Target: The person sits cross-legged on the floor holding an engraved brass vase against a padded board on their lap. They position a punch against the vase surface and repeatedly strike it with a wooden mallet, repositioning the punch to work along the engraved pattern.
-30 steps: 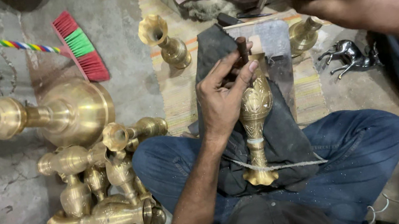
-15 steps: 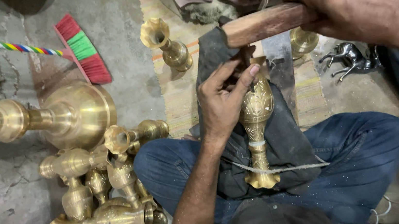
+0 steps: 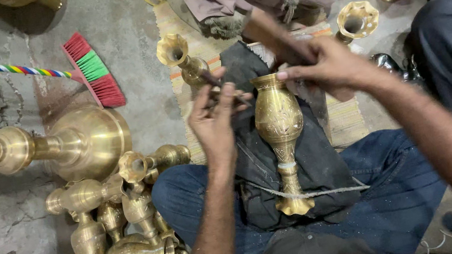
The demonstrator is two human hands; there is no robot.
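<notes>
**Vase on the lap, mallet now lowered to its rim**

Vase (image 3: 278, 118), brass and engraved, lies along a dark cloth (image 3: 312, 156) over the person's lap, mouth pointing away, foot near the belly, with a cord (image 3: 329, 191) across its stem. The left hand (image 3: 215, 124) is half closed, fingers pinching a thin dark chisel (image 3: 219, 86) just left of the vase's mouth. The right hand (image 3: 330, 65) is clamped around a wooden mallet handle (image 3: 272, 35), held above the mouth. Half a second ago the mallet lay level and higher; now it tilts down toward the rim, and the left hand has slid off the vase's neck to its side. That reads as a pause between strikes, with the chisel being set again. A heap of 10 or so brass vases (image 3: 115, 219) sits on the floor at left, beside a red and green brush (image 3: 93, 70).
</notes>
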